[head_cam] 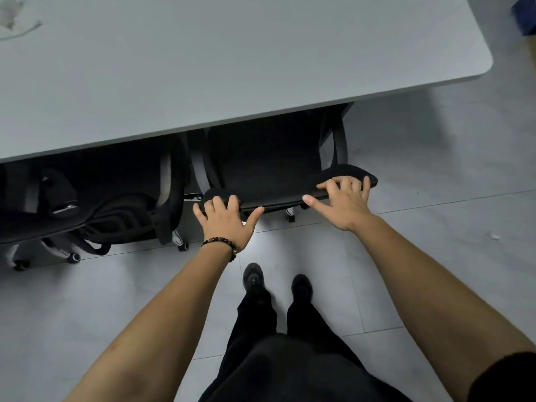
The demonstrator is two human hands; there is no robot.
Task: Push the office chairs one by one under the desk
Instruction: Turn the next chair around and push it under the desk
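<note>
Head view: a black chair (pixel 266 169) sits with its seat under the grey desk (pixel 232 68), only the top of its back clear of the desk edge. The left hand (pixel 223 219) and right hand (pixel 345 201) both grip that top edge, fingers curled over it. A second chair (pixel 121 210) stands left of it, also tucked under the desk.

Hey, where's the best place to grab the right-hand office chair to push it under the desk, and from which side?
On the right chair, take the backrest's top edge from behind, your side, left hand and right hand near its ends. That wide padded bar faces you, while the armrests reach in under the desk.
</note>
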